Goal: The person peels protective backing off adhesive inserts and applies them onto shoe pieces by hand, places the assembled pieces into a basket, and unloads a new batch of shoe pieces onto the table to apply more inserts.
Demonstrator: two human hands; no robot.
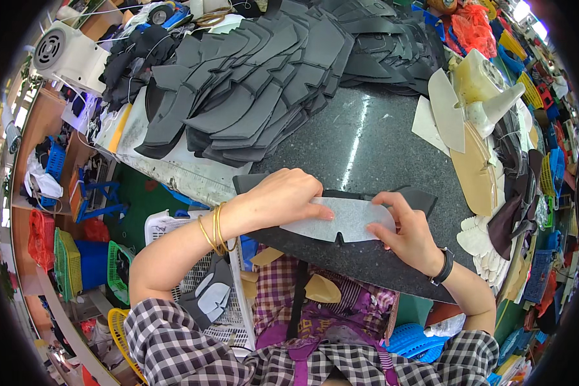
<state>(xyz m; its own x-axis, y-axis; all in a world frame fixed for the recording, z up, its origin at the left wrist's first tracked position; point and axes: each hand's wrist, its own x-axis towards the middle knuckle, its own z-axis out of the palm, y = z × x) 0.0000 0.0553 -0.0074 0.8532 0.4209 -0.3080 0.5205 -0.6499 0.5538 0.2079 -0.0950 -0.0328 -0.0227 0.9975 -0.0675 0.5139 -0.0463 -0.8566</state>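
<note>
A pale grey-white lining piece (350, 220) with a small notch in its lower edge lies over a dark grey foam piece (421, 199) near the front of the black stone table. My left hand (286, 196) is closed, its thumb pressing the lining piece's upper left part; its other fingers are bent and partly hidden. At the right end, my right hand (408, 231) pinches the lining piece between thumb and curved fingers. Most of the foam piece is hidden beneath the lining piece and my hands.
Stacked dark foam pieces (257, 90) cover the table's far left. A white machine (479, 80) and beige pattern pieces (473, 170) stand at the right. Below my left arm, a white plastic basket (235, 321) holds foam pieces with pale linings (213, 297). White cut pieces (482, 248) lie right.
</note>
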